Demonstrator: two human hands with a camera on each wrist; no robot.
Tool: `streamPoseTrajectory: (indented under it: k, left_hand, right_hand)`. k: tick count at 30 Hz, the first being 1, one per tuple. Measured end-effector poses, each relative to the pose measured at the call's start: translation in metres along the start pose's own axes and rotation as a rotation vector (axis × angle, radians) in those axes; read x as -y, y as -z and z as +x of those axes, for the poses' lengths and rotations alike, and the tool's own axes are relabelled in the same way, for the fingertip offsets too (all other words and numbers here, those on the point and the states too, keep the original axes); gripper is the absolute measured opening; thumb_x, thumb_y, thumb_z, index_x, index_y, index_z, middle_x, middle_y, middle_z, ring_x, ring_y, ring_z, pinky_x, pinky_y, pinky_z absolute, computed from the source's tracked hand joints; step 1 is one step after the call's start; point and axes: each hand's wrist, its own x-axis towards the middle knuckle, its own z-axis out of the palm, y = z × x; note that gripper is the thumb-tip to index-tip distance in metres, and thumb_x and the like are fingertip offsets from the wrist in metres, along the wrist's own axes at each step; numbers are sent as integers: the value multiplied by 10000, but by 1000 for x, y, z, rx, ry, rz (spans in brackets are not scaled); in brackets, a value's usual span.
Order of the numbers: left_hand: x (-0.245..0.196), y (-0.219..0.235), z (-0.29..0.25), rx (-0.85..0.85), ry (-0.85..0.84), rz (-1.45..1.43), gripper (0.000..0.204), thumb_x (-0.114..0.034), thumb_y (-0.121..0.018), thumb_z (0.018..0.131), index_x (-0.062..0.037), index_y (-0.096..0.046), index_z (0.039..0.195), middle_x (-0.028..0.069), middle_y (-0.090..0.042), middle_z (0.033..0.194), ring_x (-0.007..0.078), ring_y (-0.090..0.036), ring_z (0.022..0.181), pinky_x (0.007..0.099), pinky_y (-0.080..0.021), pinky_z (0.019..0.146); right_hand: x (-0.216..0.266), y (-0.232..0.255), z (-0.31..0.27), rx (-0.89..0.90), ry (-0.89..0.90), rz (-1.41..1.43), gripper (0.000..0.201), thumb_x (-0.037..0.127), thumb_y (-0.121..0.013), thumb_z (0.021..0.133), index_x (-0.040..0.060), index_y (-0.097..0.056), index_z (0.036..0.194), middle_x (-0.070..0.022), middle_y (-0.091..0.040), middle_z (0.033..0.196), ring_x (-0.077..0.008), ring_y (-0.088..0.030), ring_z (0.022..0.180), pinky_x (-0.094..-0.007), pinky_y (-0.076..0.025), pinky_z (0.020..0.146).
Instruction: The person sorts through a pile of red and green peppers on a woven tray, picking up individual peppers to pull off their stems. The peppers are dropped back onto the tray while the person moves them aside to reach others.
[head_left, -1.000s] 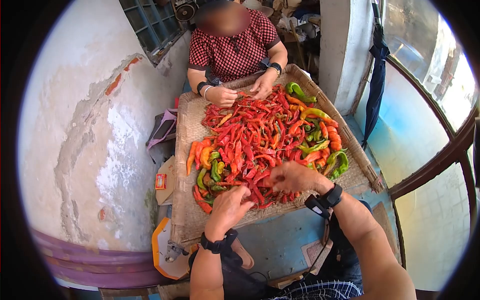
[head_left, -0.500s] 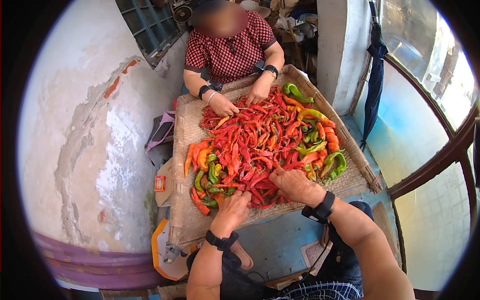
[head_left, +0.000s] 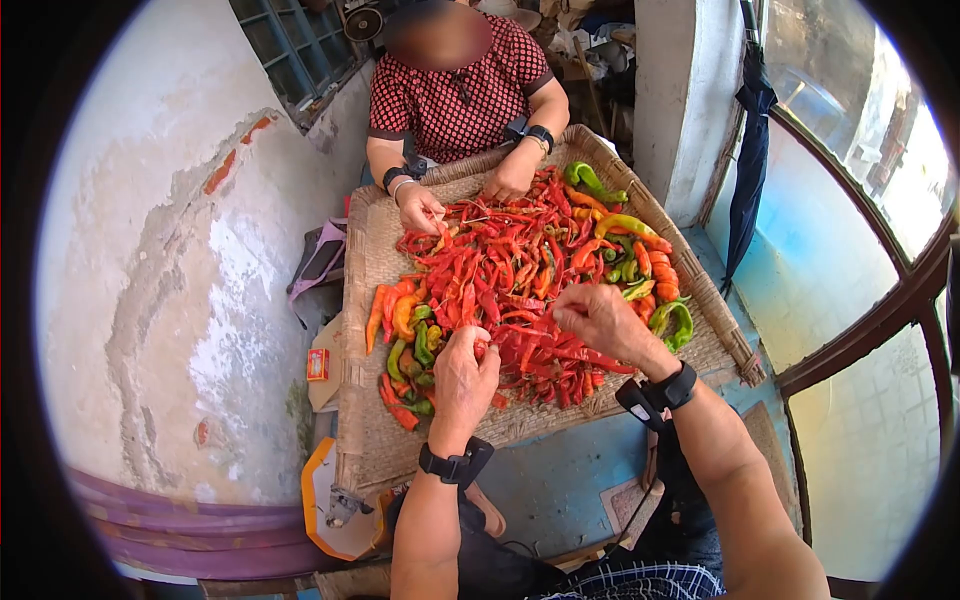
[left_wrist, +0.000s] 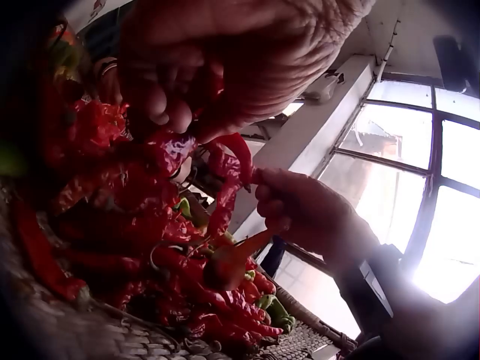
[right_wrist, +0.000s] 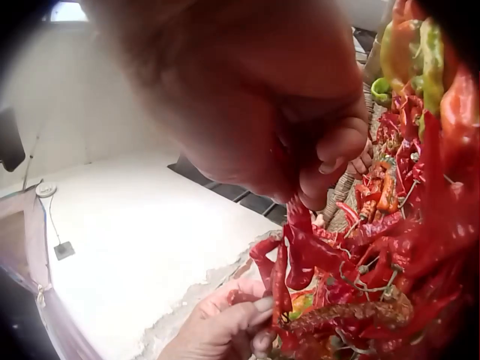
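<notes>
Reads as a home, apparently a glazed porch or side room; cannot fix which. Noted a wall [head_left: 150,250] with worn, cracked plaster and bare brick [head_left: 221,172] showing through, and a gridded window [head_left: 288,52] at its far end. Recorded large panes [head_left: 850,440] opposite, letting in daylight; a furled umbrella [head_left: 753,150] hung beside a pillar [head_left: 665,110]; assorted clutter [head_left: 600,50] heaped at the back; purple cloth [head_left: 200,530] along the wall's foot. Also logged a broad woven tray [head_left: 362,420] heaped with peppers [head_left: 510,255], more domestic than commercial in look.
</notes>
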Motion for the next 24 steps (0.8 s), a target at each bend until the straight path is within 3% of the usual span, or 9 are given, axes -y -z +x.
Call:
streamPoseTrajectory:
  k: [2,4,6,8,10,12,19,22,24]
  left_hand:
    - [-7,0,-1,72,114,-44,147,-67,-634,826,-11,-528,911,166,-596,810,338,-592,691,427,-464,651]
    - [-3,-7,-5,74,76,-36,146,-80,-641,827,-8,-536,898,155,-599,782,320,-590,678,411,-462,647]
    - [-2,-11,-4,63,32,-24,148,-94,-648,828,-4,-544,885,145,-601,753,303,-587,665,394,-459,643]
    - [-1,-12,-6,80,33,-56,135,-87,-646,829,-6,-550,879,145,-609,765,300,-596,676,392,-463,647]
    - [1,-12,-6,63,-7,-63,127,-82,-644,829,-2,-557,877,147,-618,780,301,-606,691,390,-466,652]
    - [-1,-10,-4,105,30,-71,132,-82,-647,828,1,-561,883,150,-628,798,303,-613,707,384,-470,659]
    - [-2,-12,-8,56,-42,-63,131,-69,-654,825,6,-572,895,146,-646,803,290,-629,693,371,-489,662]
    - [-2,-4,-7,78,-8,-131,115,-66,-646,833,8,-591,903,129,-656,799,266,-635,676,357,-495,654]
    - [2,2,-6,173,133,-208,108,-66,-637,839,10,-608,910,111,-661,799,235,-633,665,338,-494,644]
  right_hand:
    - [-7,-1,12,-64,36,11,180,94,-643,830,-24,-631,964,-161,-649,740,-250,-653,686,-357,-496,622]
    - [-4,-6,23,-362,71,29,345,100,-642,837,-18,-566,1152,-153,-644,718,-287,-645,664,-364,-505,635]
    - [-12,-12,28,-339,135,-74,530,97,-655,819,-10,-452,1297,-179,-639,793,-322,-638,727,-385,-514,696]
    - [-4,-23,17,-426,297,-519,581,83,-664,796,5,-427,1320,-192,-615,906,-350,-618,855,-414,-509,761]
    - [-6,-34,10,-315,285,-404,523,65,-669,774,42,-500,1267,-173,-578,968,-350,-587,959,-430,-500,796]
    - [-9,-41,5,215,357,-97,404,52,-659,772,54,-577,1168,-162,-580,963,-360,-587,964,-425,-503,804]
    - [1,-35,-4,181,318,-113,256,46,-677,786,23,-638,1038,-160,-652,866,-329,-644,801,-389,-522,733]
    - [12,-19,-5,225,175,9,171,64,-663,811,19,-649,976,-134,-664,792,-297,-656,733,-380,-523,691]
    - [15,-10,-3,283,15,82,116,96,-660,852,11,-652,931,-103,-651,738,-196,-641,676,-325,-509,639]
